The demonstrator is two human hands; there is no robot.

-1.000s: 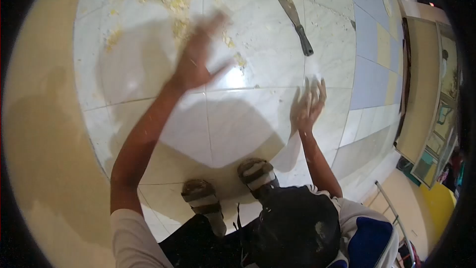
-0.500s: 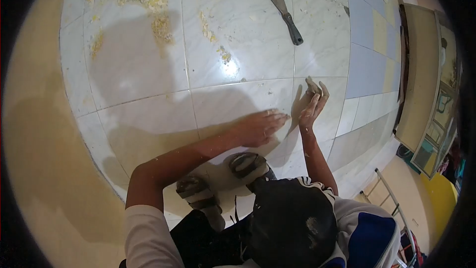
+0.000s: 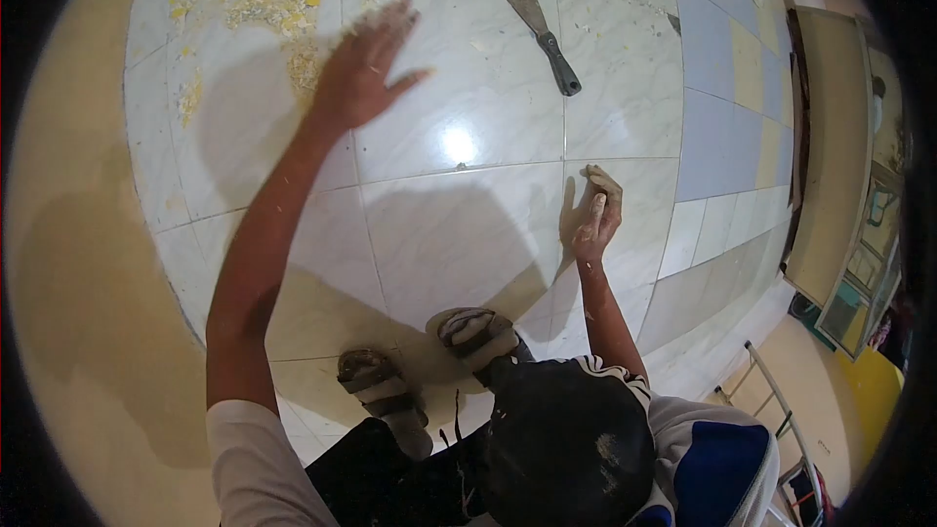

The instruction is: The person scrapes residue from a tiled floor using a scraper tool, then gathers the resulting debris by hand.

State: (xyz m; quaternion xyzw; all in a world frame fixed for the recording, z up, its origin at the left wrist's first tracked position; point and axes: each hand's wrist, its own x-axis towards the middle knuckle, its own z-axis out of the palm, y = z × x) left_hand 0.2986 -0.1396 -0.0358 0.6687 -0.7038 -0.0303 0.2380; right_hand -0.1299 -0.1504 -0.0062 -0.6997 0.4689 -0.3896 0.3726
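Palm down and slightly blurred, my left hand reaches forward over the pale tiles, its fingers stretched and its thumb out to the side. It holds nothing and is close to the yellow and white crumbs at the upper left. My right hand is near the tile joint on the right, dusty, with fingers loosely bent and nothing visible in it. A scraper with a black handle and dirty metal blade lies on the tiles between and ahead of both hands, touched by neither.
Two sandalled feet stand on the tiles below my hands. A dark cap fills the bottom middle. Blue and yellow tiles lie to the right, with a glass-fronted cabinet beyond. A metal ladder-like frame stands at lower right.
My left hand has swung forward and left, away from my right hand. Crumbs that lay along the middle tile no longer show there. My right hand's fingers are more bent and closer together.
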